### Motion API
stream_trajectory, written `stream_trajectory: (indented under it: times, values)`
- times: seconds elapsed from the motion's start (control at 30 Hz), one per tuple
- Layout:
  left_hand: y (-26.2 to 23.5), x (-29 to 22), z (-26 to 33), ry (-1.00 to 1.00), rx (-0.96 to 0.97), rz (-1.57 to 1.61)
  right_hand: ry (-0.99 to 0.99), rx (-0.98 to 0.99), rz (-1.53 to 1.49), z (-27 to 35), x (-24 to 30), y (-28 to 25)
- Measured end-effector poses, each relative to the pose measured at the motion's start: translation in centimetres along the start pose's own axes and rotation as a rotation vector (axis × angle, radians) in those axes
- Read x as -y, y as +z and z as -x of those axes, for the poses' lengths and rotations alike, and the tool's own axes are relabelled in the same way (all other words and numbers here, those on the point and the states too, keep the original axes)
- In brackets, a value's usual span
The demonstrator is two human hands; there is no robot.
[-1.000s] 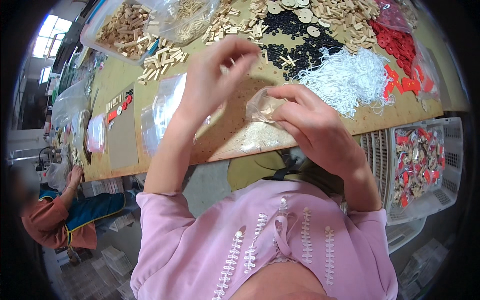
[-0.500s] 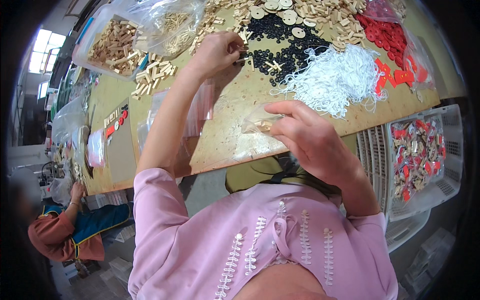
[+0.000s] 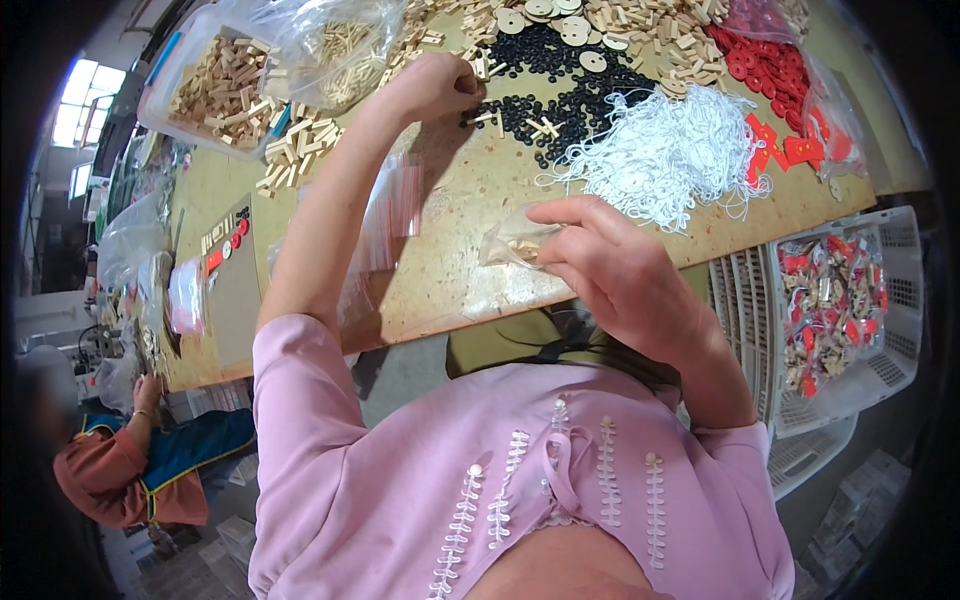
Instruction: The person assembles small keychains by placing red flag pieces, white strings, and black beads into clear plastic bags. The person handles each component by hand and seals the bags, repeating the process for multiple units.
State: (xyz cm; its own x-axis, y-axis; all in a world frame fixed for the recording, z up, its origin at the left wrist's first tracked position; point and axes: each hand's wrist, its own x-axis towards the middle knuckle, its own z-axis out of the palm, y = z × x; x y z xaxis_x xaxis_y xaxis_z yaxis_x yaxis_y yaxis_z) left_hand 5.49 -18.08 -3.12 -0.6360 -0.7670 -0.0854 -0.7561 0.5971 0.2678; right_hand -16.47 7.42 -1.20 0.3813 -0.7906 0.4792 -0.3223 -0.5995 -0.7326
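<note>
My right hand (image 3: 620,275) holds a small clear plastic bag (image 3: 512,243) with a few wooden pieces in it, just above the near edge of the wooden table (image 3: 470,190). My left hand (image 3: 432,88) is stretched out to the far side, its fingers pinched at the edge of a heap of small black discs (image 3: 565,100). I cannot tell what it pinches. A pile of white string loops (image 3: 665,150) lies right of the discs. Red pieces (image 3: 770,75) and pale wooden blocks (image 3: 640,25) lie beyond.
A clear tub of wooden blocks (image 3: 215,90) and a plastic bag of sticks (image 3: 335,45) stand at the far left. A stack of empty clear bags (image 3: 385,215) lies under my left forearm. A white basket (image 3: 900,290) of filled packets sits at my right. Another person (image 3: 130,460) works at the lower left.
My left hand has gone from near the bag out to the black discs at the far side. My right hand with the bag has sunk slightly toward the table edge.
</note>
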Motion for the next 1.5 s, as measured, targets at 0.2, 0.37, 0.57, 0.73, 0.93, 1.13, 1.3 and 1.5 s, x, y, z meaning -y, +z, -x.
stream_trajectory:
  times: [0.2, 0.37, 0.57, 0.73, 0.93, 1.13, 1.3, 1.5]
  values:
    - [0.7, 1.4, 0.6, 0.022, -0.069, 0.199, 0.042, 0.017, 0.006, -0.7, 0.5, -0.5]
    - [-2.2, -3.6, 6.4, 0.015, -0.134, 0.911, -0.09, 0.043, 0.201, -1.6, -0.2, -1.4]
    - [-3.9, -11.1, 13.5, 0.141, -0.031, 0.986, -0.094, 0.032, 0.168, -2.7, 0.1, -0.8]
    - [-2.8, -10.7, 14.2, 0.251, -0.226, 0.719, -0.066, 0.032, 0.155, -2.6, 0.1, -0.7]
    - [-2.4, -8.6, 11.8, 0.254, -0.347, 0.962, -0.053, 0.045, 0.193, -1.9, 0.9, -1.5]
    - [0.8, -5.2, 2.6, 0.041, -0.239, 0.343, 0.069, 0.011, -0.017, 0.1, 1.4, -1.0]
    - [3.6, -3.7, -5.9, 0.146, -0.484, -0.103, 0.095, 0.025, -0.021, 0.7, 1.0, -1.2]
    - [3.8, -4.2, -8.5, 0.143, -0.252, -0.073, 0.064, -0.003, -0.005, 1.3, 0.4, -2.5]
